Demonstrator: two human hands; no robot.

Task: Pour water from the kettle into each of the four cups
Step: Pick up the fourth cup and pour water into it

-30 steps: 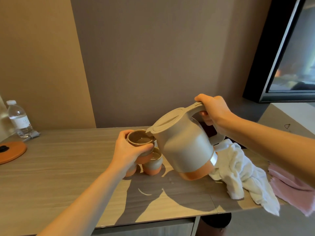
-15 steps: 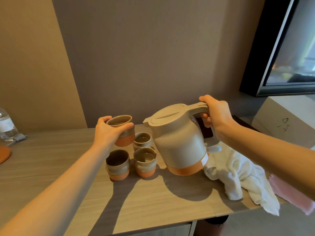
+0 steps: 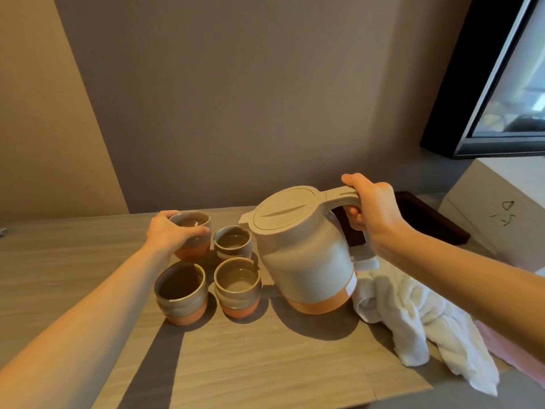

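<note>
A beige kettle with an orange base stands upright on the wooden table, and my right hand grips its handle. To its left, four grey-and-orange cups form a square. My left hand is wrapped around the far left cup, which rests on the table with water in it. The far right cup and the near right cup show water inside. The near left cup looks dark inside; I cannot tell whether it holds water.
A crumpled white towel lies right of the kettle, with a pink cloth beyond it at the table's right edge. A dark tray sits behind my right wrist. A black-framed screen hangs at the upper right.
The kettle went from tilted over the held cup to upright on the table. My left hand carried that cup left and back and set it down at the far left of the group.
</note>
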